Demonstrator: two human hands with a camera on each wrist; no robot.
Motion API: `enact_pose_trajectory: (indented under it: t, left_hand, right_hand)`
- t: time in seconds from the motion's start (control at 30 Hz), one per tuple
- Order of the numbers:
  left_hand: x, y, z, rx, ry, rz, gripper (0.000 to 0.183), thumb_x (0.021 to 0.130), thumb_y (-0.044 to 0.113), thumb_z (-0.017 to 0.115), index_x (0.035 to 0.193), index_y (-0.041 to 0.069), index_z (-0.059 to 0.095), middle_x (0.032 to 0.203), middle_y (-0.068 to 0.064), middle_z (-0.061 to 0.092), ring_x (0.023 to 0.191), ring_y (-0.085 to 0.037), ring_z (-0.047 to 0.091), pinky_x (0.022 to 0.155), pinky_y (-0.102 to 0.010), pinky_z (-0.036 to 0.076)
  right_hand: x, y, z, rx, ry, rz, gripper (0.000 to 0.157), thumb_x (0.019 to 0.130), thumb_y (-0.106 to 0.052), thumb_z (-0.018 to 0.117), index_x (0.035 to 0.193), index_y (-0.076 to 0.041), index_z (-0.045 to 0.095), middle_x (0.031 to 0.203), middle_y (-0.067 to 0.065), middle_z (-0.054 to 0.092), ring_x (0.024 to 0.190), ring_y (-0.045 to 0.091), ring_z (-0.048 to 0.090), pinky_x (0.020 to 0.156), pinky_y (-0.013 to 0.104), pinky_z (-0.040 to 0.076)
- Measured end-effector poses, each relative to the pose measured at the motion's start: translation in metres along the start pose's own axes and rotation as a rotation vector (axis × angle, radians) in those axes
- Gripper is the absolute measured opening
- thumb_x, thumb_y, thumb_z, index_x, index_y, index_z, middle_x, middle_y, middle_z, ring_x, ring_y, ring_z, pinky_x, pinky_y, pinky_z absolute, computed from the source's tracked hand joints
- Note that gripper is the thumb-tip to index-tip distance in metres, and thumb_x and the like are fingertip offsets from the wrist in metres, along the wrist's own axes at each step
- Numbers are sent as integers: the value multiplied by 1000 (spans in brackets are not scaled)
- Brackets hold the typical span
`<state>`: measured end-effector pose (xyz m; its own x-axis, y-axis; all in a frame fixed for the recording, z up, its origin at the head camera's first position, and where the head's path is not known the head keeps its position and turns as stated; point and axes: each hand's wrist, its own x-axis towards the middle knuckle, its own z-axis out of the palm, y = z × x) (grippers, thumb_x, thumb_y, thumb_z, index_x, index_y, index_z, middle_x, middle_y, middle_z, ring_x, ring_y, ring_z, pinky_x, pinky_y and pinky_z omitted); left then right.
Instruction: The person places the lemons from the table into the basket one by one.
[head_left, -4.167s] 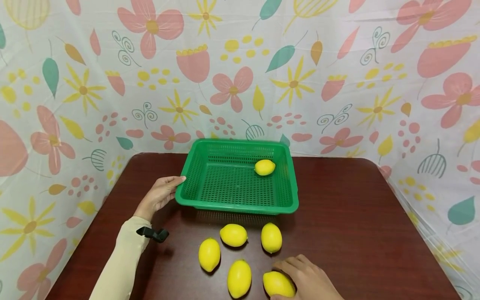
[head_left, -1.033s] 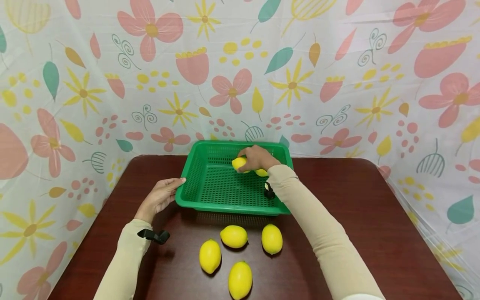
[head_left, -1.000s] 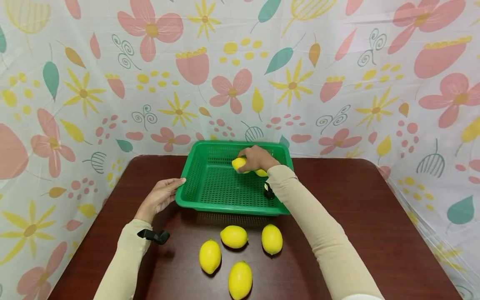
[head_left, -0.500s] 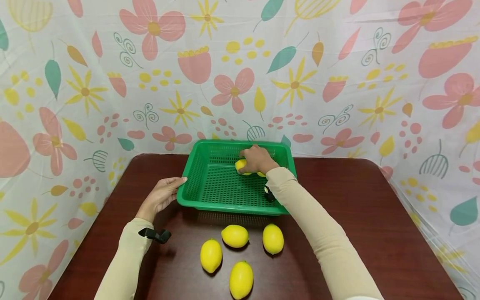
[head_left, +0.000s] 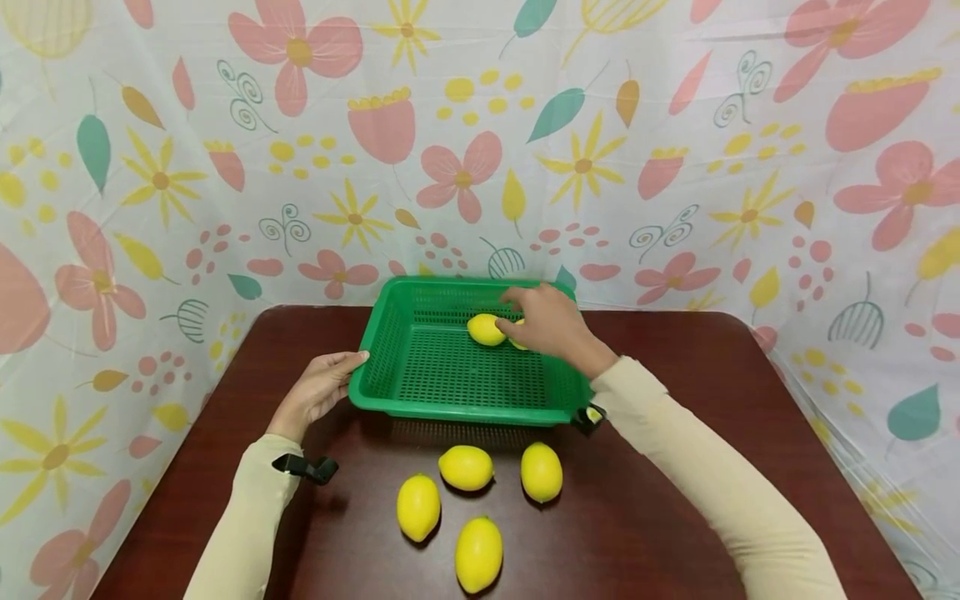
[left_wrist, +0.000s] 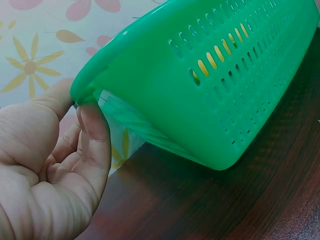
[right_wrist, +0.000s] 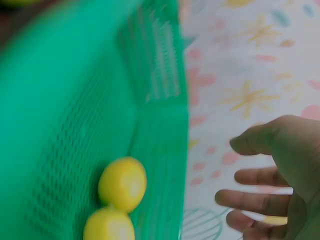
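A green plastic basket (head_left: pixel 472 414) with slotted walls stands at the back of the table. My left hand (head_left: pixel 318 392) pinches its left rim between thumb and fingers, plain in the left wrist view, where the basket wall (left_wrist: pixel 150 95) rises beside the thumb. Two lemons lie side by side in the basket: the left lemon (head_left: pixel 486 330) shows whole, while the right lemon (head_left: pixel 518 335) is partly covered by my right hand (head_left: pixel 551 323). That hand hovers over the basket's right part, fingers loosely spread and holding nothing; the right wrist view shows the fingers apart from both lemons (right_wrist: pixel 122 185).
Several more lemons lie on the dark wooden table (head_left: pixel 675 467) in front of the basket, among them a lemon (head_left: pixel 466 467) close to its front wall and one lemon (head_left: pixel 478 554) nearest me. A flower-printed cloth (head_left: pixel 465 100) hangs behind and at both sides.
My right hand took a lemon from the table into the basket, let it go beside the first one, and has drawn back to the right. The left hand keeps its grip on the rim.
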<state>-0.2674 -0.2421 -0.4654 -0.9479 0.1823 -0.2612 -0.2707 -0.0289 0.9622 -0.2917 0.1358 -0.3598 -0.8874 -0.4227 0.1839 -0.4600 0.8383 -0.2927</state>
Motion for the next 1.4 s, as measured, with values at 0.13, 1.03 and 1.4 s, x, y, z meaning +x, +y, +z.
enact_pose_trajectory:
  t: [0.13, 1.03, 1.4]
  left_hand:
    - [1, -1, -1, -2, 0, 7, 36, 102, 32, 67, 120, 0, 66, 96, 1, 72, 88, -9, 71, 81, -27, 61]
    - [-4, 2, 1, -5, -1, 10, 35, 103, 32, 65, 120, 2, 64, 95, 3, 71, 87, -8, 71, 80, -26, 61]
    - [-3, 1, 2, -12, -12, 3, 35, 103, 32, 65, 120, 1, 64, 94, 3, 70, 86, -7, 70, 79, -25, 60]
  right_hand:
    - [-40, -4, -10, 139, 17, 1, 36, 97, -37, 71, 123, -12, 72, 105, 7, 76, 94, 25, 71, 76, 44, 58]
    - [-189, -18, 62, -46, 132, 49, 48, 77, -48, 88, 108, -13, 76, 88, -3, 74, 73, 11, 53, 56, 23, 46]
    - [-186, -15, 82, -134, 120, 98, 69, 72, -66, 84, 113, -11, 75, 95, 2, 74, 74, 22, 59, 54, 32, 49]
